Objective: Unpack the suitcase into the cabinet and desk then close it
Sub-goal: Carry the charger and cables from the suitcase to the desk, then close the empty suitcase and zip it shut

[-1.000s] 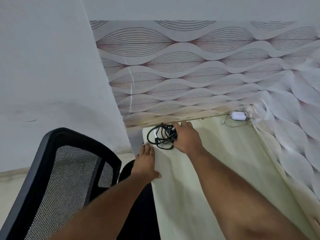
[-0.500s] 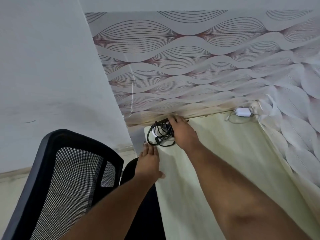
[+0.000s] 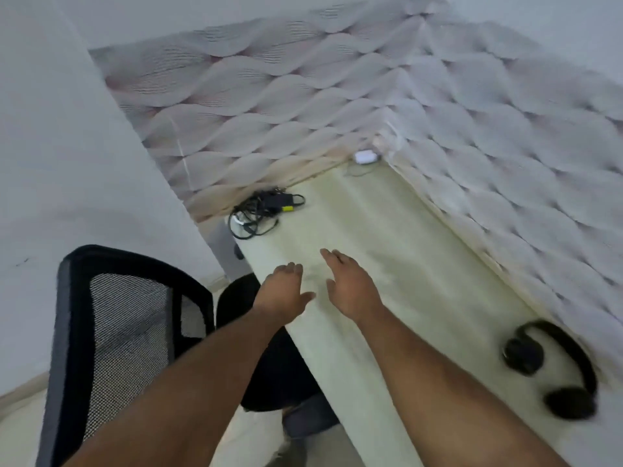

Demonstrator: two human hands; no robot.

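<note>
Now the black tangled charger cable lies on the desk, both hands, left hand and right hand, relaxed and empty.

A black mesh chair stands left of the desk; patterned wallpaper covers the walls behind.

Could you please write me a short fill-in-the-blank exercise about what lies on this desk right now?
1. The bundle of black cables lies at the desk's far ____ corner.
2. The headphones on the desk are ____ in colour.
3. Both the left hand and the right hand hold ____.
4. The chair stands to the ____ of the desk.

Missing words: left; black; nothing; left
</note>
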